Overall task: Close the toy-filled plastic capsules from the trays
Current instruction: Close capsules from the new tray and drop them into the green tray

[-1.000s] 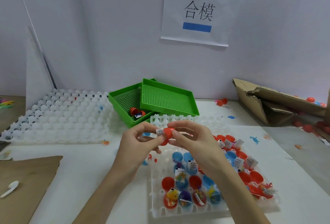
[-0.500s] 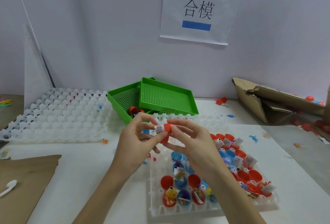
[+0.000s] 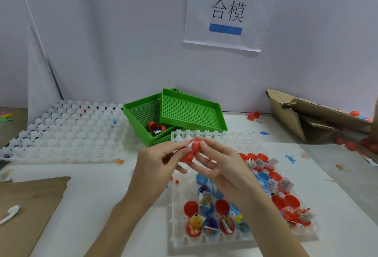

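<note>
Red capsule (image 3: 191, 151) with a white paper slip poking out — pinched between fingers of left hand (image 3: 157, 166) and right hand (image 3: 223, 166), above the white tray (image 3: 178, 224) of open capsules on the worktop (image 3: 106, 205).

Left hand (image 3: 155, 164) and right hand (image 3: 221, 166) raised together, fingers (image 3: 206, 146) curled in a shared pinch.

Head camera looks forward and down, close over the table (image 3: 106, 185).
</note>
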